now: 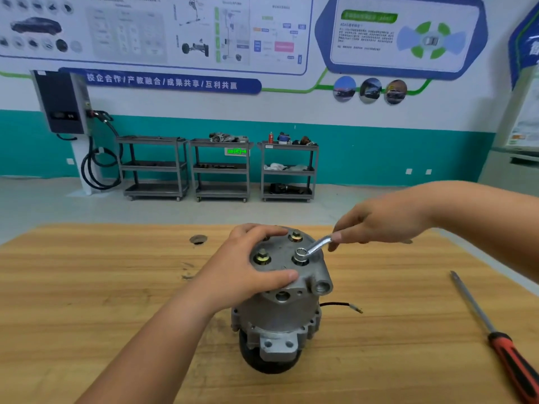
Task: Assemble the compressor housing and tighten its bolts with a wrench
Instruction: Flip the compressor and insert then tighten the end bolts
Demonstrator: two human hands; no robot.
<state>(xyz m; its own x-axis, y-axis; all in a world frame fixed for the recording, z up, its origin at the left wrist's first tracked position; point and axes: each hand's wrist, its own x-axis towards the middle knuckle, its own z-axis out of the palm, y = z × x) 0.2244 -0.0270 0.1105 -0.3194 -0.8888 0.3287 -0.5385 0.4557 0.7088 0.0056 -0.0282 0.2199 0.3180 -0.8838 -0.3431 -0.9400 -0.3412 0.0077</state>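
Far left on the wall: dark charger box point(62, 102), black cable point(96, 170) looped below it. Right of that, three grey carts point(154, 167) in a row against the teal wall, with clutter on the tops of the middle and right ones, too small to name.

Wooden desk point(87, 287) fills the near half. Small round hole point(198, 239) in it, far-left of centre.

Left hand point(248, 269) comes in from near left and grips the top of the compressor housing point(280, 313). Fingers curl over the far edge of the cover, thumb lies along the near edge, palm on the left part.

Housing stands upright at desk centre, grey cast metal on a dark round base, flat cover facing up. Round port point(321, 287) sticks out at the near right of the cover.

Two bolts show with brass washers: left bolt point(262, 256) just beside the left hand, far bolt point(296, 236) near the fingertips. The ring end of the wrench point(313, 247) sits over a third bolt spot right of centre; the head under it is not visible.

Wrench handle rises up and to the right. Right hand point(382, 220) reaches in from the right and pinches the handle end between fingertips and thumb, held above the desk.

Thin dark wire point(341, 305) sticks out of the housing to the right, bare tip just over the desk.

Screwdriver point(495, 336) lies on the desk well to the right, apart from the housing, steel shaft pointing far, red and black handle toward the near right corner
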